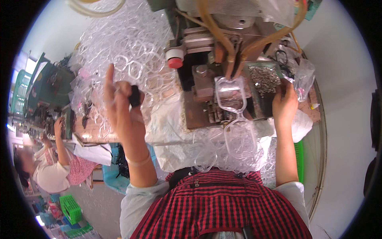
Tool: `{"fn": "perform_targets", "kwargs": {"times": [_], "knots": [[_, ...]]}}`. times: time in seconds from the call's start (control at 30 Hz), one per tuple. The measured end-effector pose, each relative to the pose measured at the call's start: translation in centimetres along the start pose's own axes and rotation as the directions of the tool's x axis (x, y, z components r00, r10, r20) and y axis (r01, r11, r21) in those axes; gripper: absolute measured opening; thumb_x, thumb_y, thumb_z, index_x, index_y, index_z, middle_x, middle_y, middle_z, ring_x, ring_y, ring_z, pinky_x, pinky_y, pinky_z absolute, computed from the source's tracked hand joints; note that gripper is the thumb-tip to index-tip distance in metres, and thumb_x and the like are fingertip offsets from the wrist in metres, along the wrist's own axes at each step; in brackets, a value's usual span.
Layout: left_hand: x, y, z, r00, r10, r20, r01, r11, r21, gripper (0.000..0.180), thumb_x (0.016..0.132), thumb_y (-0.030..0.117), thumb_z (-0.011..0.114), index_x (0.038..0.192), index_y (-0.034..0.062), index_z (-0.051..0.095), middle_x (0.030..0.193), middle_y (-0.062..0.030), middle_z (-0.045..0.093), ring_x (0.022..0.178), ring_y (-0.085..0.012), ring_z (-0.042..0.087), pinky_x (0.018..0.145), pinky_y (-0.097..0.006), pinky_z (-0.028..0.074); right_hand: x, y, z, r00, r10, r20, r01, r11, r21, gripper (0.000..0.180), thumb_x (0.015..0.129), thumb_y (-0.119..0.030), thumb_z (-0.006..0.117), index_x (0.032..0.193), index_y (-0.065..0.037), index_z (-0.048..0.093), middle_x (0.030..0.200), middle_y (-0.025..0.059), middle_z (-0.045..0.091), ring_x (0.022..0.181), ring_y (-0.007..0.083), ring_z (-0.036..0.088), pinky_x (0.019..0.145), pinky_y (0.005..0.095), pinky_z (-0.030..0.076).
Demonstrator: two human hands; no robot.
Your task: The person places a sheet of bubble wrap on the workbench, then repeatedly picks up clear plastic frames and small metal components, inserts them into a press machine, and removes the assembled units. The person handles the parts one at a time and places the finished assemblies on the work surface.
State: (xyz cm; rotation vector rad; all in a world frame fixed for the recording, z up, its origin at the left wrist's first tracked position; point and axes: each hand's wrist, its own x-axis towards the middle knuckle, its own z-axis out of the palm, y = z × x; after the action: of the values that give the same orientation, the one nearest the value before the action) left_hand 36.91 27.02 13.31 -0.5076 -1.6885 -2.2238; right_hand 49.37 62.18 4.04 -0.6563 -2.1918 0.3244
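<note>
My left hand (pixel 121 105) is raised and wrapped around a black knob (pixel 135 95) of a lever, index finger pointing up. A clear plastic eyeglass frame (pixel 230 97) lies on the bed of a small metal press machine (pixel 215 51), with a second clear frame (pixel 238 135) hanging just below it. My right hand (pixel 284 105) rests at the right side of the machine, fingers at the edge of a tray of small metal parts (pixel 264 79). Whether that hand pinches a part is hidden.
A large heap of clear eyeglass frames (pixel 131 51) covers the bench on the left and in front of me. A red button (pixel 175 62) and amber hoses (pixel 211 24) sit on the machine. A plastic bag (pixel 304 77) lies right. Another person (pixel 51 167) works at the far left.
</note>
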Motion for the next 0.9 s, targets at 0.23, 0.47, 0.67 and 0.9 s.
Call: {"fn": "perform_targets", "kwargs": {"times": [0.23,0.47,0.67,0.9], "knots": [[-9.1,2.7,5.7,0.373,0.116,0.92,-0.123,0.99,-0.074,0.052,0.093,0.021,0.069,0.138,-0.0019,0.056,0.118,-0.0164,0.063,0.103,-0.0319,0.062,0.09,-0.041,0.049,-0.2,-1.0,-2.2,0.966,0.258,-0.014,-0.24,0.917,0.319,0.012,0.092,-0.005,0.069,0.101,0.001,0.073,0.092,0.0116,0.075,0.085,0.019,0.07,0.081,0.031,0.053],[-4.9,3.5,4.8,0.97,-0.056,0.239,0.048,0.998,0.04,0.02,0.089,-0.005,0.07,0.104,-0.0016,0.058,0.091,-0.0098,0.067,0.08,-0.0172,0.064,0.072,-0.028,0.052,1.4,-8.6,-4.3,0.978,0.053,0.204,-0.19,0.64,0.745,0.009,0.086,0.002,0.066,0.094,0.0,0.071,0.094,0.0059,0.071,0.091,0.0142,0.064,0.086,0.0273,0.049],[-1.4,6.1,6.2,0.846,0.494,0.201,-0.518,0.851,0.087,0.014,0.094,0.003,0.064,0.105,-0.002,0.057,0.097,-0.0198,0.065,0.087,-0.0252,0.063,0.078,-0.034,0.052,3.0,-12.4,-1.9,0.901,0.016,0.434,-0.412,0.345,0.843,0.008,0.088,0.001,0.067,0.094,-0.002,0.073,0.092,0.0063,0.07,0.09,0.0151,0.064,0.084,0.0274,0.048],[-0.5,4.4,7.4,0.843,0.534,0.06,-0.535,0.845,0.012,0.013,0.093,-0.004,0.063,0.105,-0.0028,0.061,0.099,-0.0185,0.066,0.091,-0.024,0.066,0.08,-0.032,0.053,2.0,-13.4,-1.9,0.948,-0.206,0.243,-0.078,0.59,0.804,0.035,0.088,0.005,0.072,0.121,0.001,0.062,0.105,0.0033,0.065,0.099,0.0126,0.06,0.092,0.0251,0.046]]}}
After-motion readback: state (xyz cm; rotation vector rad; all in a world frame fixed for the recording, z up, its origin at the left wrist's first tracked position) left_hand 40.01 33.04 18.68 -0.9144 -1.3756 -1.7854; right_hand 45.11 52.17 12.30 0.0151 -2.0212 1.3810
